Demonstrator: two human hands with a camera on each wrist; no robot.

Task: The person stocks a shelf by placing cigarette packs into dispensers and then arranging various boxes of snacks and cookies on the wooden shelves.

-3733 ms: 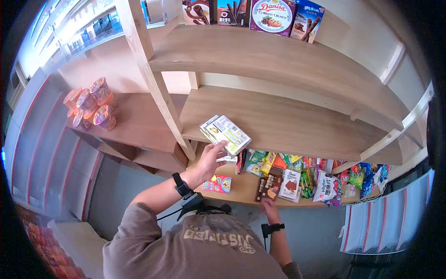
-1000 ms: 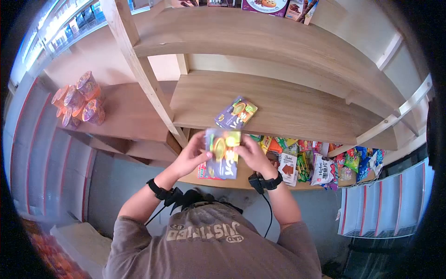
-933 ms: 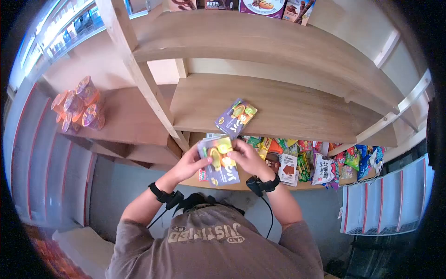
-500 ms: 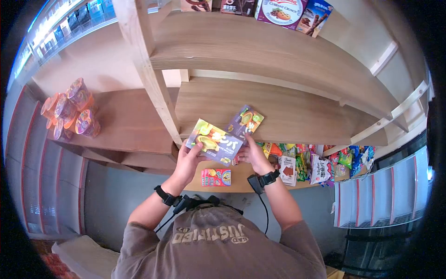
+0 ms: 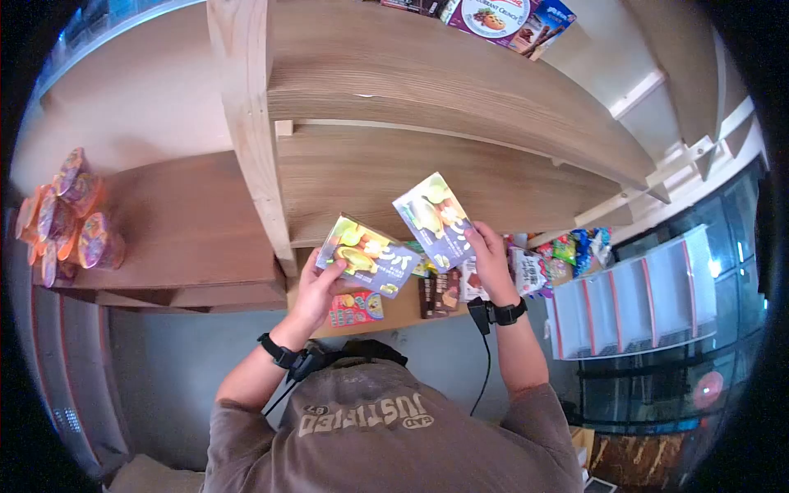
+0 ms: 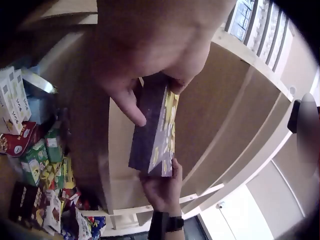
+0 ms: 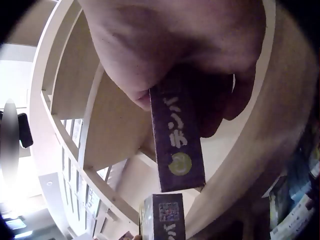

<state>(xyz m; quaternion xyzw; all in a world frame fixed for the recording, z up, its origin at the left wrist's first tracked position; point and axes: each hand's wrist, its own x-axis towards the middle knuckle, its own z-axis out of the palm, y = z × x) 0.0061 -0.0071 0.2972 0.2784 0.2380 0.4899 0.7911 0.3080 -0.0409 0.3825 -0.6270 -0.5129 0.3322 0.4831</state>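
In the head view, the left hand (image 5: 316, 294) grips one purple-and-yellow box (image 5: 366, 256) by its left end. A matching box (image 5: 436, 220) is pinched at its lower right by the right hand (image 5: 491, 261), held higher and tilted. The two boxes are side by side in front of the middle shelf. In the left wrist view, the left hand (image 6: 150, 55) has its thumb along the dark side of its box (image 6: 148, 130). The right wrist view shows the right hand (image 7: 185, 55) round its box (image 7: 177, 140), with the other box (image 7: 165, 215) below.
Below the middle shelf (image 5: 345, 181), a lower board holds a red box (image 5: 357, 309), brown boxes (image 5: 439, 294) and several snack bags (image 5: 528, 273). Cups (image 5: 74, 218) are stacked on the left shelf. Boxes (image 5: 491, 16) stand on the upper shelf; a wooden post (image 5: 253, 131) rises left of centre.
The right hand has picked up the second box from the middle shelf and raised it. The left hand keeps its box, now slightly lower left. The head view has shifted.
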